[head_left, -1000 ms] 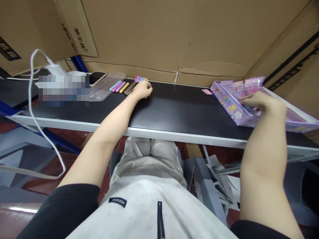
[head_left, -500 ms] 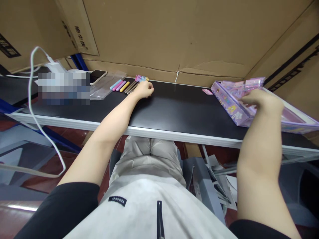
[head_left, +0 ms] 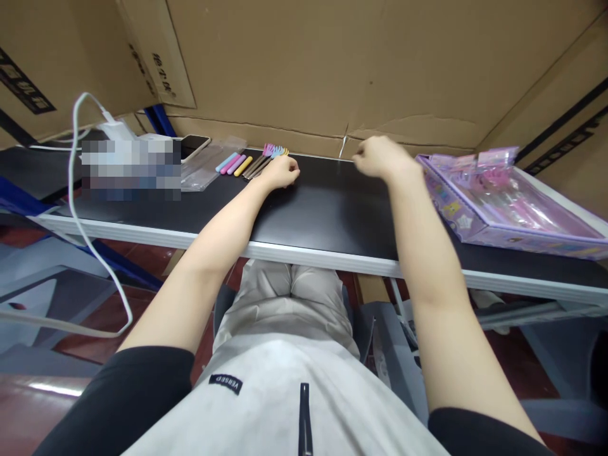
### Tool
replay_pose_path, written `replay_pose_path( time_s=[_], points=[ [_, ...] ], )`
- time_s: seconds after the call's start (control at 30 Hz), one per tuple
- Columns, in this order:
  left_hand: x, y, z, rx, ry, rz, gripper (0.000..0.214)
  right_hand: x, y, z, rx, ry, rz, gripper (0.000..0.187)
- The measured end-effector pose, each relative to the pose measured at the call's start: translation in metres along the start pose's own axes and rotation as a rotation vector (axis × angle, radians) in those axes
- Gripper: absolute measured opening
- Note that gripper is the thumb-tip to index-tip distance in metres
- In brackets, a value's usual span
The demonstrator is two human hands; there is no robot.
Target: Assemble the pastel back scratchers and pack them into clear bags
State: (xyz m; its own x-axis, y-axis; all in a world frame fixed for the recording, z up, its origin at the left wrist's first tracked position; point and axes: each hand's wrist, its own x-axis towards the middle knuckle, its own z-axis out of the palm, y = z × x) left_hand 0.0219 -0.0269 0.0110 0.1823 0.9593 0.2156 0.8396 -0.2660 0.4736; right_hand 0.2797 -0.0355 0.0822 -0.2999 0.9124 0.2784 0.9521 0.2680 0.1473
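My left hand (head_left: 284,172) rests on the black tabletop with its fingers curled together. Whatever may be in them is hidden. Just left of it lie several thin brown sticks with pink, blue and yellow pronged heads (head_left: 274,151), partly covered by the hand. Beyond them is a row of short pens or tubes: light blue (head_left: 227,162), pink and purple ones, and a yellow one (head_left: 244,166). My right hand (head_left: 382,157) hangs over the back of the table, fingers bent and closed. I cannot see what, if anything, it grips.
On the right stands an open purple box (head_left: 522,235) holding pink packaged items (head_left: 496,171). To the left are a clear plastic bag (head_left: 206,171), a phone (head_left: 196,145) and a white cable (head_left: 72,158) beside a pixelated patch. Cardboard (head_left: 294,69) walls the back.
My right hand has left the purple box and moved left toward the table's middle. My left hand has stayed in nearly the same place. The view has shifted slightly.
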Motion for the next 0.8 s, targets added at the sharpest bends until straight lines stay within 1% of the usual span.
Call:
replay_pose_path(
  time_s=[0.07, 0.13, 0.2, 0.27, 0.3, 0.37, 0.43, 0.57, 0.7, 0.8],
  points=[
    [-0.003, 0.004, -0.007, 0.094, 0.043, -0.075, 0.035, -0.004, -0.030, 0.017, 0.017, -0.123, -0.085, 0.040],
    [-0.005, 0.001, -0.015, 0.191, 0.152, -0.214, 0.044, -0.009, -0.047, 0.032, 0.044, -0.227, -0.177, 0.047],
    [-0.004, -0.009, -0.022, 0.215, 0.244, -0.359, 0.053, -0.012, -0.052, 0.043, 0.054, -0.257, -0.208, 0.053],
    [-0.002, -0.023, -0.026, 0.186, 0.248, -0.430, 0.057, -0.013, -0.052, 0.047, 0.071, -0.266, -0.217, 0.057],
    [0.000, -0.029, -0.026, 0.175, 0.241, -0.442, 0.060, -0.013, -0.051, 0.047, 0.084, -0.276, -0.221, 0.059],
    [0.001, -0.040, -0.025, 0.164, 0.209, -0.459, 0.074, -0.013, -0.051, 0.046, 0.101, -0.293, -0.220, 0.060],
    [0.002, -0.044, -0.022, 0.171, 0.185, -0.479, 0.082, -0.014, -0.052, 0.043, 0.104, -0.299, -0.212, 0.059],
    [0.002, -0.042, -0.018, 0.208, 0.163, -0.512, 0.070, -0.017, -0.056, 0.040, 0.109, -0.309, -0.195, 0.060],
    [0.001, -0.041, -0.019, 0.163, 0.142, -0.497, 0.075, -0.018, -0.056, 0.040, 0.111, -0.316, -0.192, 0.059],
    [0.001, -0.042, -0.020, 0.173, 0.114, -0.480, 0.065, -0.018, -0.056, 0.040, 0.115, -0.313, -0.190, 0.060]
  ],
)
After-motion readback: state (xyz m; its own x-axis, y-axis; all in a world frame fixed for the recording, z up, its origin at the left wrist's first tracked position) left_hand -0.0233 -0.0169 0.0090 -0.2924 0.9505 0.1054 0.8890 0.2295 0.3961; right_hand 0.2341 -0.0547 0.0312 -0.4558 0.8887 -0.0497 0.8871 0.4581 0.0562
